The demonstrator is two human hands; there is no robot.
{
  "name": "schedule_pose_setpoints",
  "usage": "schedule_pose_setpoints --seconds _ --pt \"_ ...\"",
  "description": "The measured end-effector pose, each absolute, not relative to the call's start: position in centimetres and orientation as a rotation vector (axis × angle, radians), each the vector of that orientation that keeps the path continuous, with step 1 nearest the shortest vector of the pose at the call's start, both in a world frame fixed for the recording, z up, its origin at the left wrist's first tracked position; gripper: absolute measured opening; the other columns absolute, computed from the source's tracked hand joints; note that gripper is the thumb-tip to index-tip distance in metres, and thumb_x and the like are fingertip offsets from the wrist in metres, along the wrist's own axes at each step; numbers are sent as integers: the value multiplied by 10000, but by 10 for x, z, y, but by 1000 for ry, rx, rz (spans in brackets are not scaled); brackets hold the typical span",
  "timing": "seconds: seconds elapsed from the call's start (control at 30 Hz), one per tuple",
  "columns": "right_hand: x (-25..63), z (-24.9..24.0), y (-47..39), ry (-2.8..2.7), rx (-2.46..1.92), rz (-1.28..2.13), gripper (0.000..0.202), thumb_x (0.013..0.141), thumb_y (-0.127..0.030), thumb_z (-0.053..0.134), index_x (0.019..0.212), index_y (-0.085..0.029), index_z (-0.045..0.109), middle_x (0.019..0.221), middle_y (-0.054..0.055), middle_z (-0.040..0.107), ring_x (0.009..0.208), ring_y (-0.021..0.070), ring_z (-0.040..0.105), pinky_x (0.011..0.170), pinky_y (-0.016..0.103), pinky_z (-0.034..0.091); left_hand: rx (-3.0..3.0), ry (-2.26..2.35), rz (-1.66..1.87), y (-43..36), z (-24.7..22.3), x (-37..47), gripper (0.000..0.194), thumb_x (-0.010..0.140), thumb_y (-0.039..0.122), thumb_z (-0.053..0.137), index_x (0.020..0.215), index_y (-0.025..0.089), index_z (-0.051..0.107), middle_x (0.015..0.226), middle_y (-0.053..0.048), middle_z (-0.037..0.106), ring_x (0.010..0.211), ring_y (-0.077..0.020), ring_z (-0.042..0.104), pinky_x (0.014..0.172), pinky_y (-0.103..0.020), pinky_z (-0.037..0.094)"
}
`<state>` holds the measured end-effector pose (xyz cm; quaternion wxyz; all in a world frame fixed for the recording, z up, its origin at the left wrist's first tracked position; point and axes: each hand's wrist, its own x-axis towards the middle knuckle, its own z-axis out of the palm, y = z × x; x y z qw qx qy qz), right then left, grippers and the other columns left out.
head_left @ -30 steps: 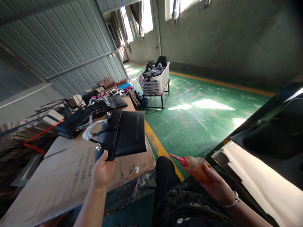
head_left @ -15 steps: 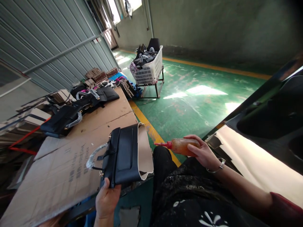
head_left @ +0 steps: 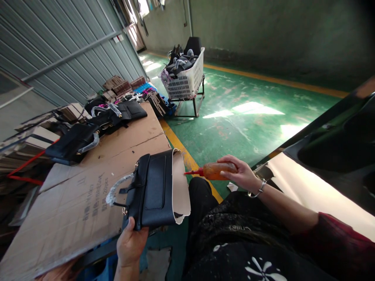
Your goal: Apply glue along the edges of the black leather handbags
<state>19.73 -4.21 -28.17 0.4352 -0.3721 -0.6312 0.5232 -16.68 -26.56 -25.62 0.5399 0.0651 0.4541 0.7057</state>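
Note:
A black handbag [head_left: 155, 183] lies on its side at the cardboard-covered table's near edge, its open end with a pale lining [head_left: 179, 183] facing right. My left hand [head_left: 132, 242] grips the bag's lower side, thumb on top and fingers hidden beneath. The bag's handle [head_left: 117, 189], wrapped in clear film, points left. My right hand [head_left: 238, 171] is closed around a squeeze bottle [head_left: 218, 171] of amber liquid. Its red nozzle [head_left: 193, 172] points left, with the tip at the bag's open rim; whether it touches, I cannot tell.
More black handbags [head_left: 76, 142] lie along the far left of the cardboard-covered table [head_left: 117, 164]. A white basket [head_left: 187, 84] full of black bags stands on a metal frame beyond it. At the right is a dark machine [head_left: 336, 132] beside a pale surface [head_left: 316, 187].
My right hand has moved left and slightly up, bringing the bottle's nozzle from beside the bag to its open rim. My left hand still holds the bag, nearly in the same place.

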Motion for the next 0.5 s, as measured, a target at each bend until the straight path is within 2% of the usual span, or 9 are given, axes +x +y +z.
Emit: schedule_pose_setpoints --seconds 0.33,0.5 --pt "207 -285 -48 -1651 -921 1347 402 724 -546 754 942 -215 684 855 41 663 762 212 618 656 303 512 276 868 1535 -273 -265 -180 425 972 382 388 1364 352 549 1416 62 518 1438 -133 175 1181 -325 73" --pt "213 -286 -53 -1663 -888 1419 415 724 -545 759 950 -207 681 866 43 658 754 207 623 658 299 514 208 1012 1591 -269 -261 -175 412 959 370 430 1349 365 565 1392 62 547 1443 -160 200 1190 -363 52"
